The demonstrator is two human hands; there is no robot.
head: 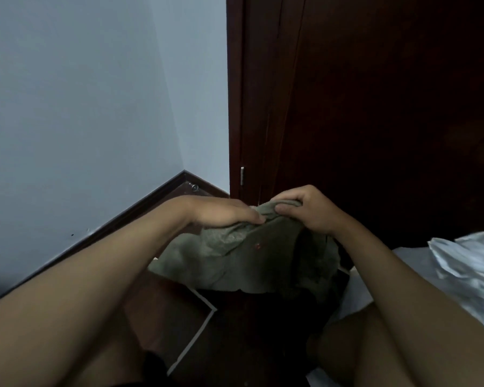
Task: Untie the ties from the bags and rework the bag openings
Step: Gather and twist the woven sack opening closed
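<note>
A limp olive-green bag (pixel 243 258) hangs in front of me, its upper edge held up between both hands. My left hand (pixel 224 212) grips the left part of that edge, fingers curled over the fabric. My right hand (pixel 308 209) pinches the bunched top right beside it, thumb in front and fingers behind. A small red spot shows on the bag's front. No tie is visible; the top of the bag is hidden under my fingers.
A dark brown wooden door (pixel 375 107) stands straight ahead, with a pale blue wall (pixel 81 107) and dark skirting board to the left. A crumpled white plastic bag (pixel 470 269) lies at the right on a white surface. The dark floor below carries a flat brown board with a white edge (pixel 185 311).
</note>
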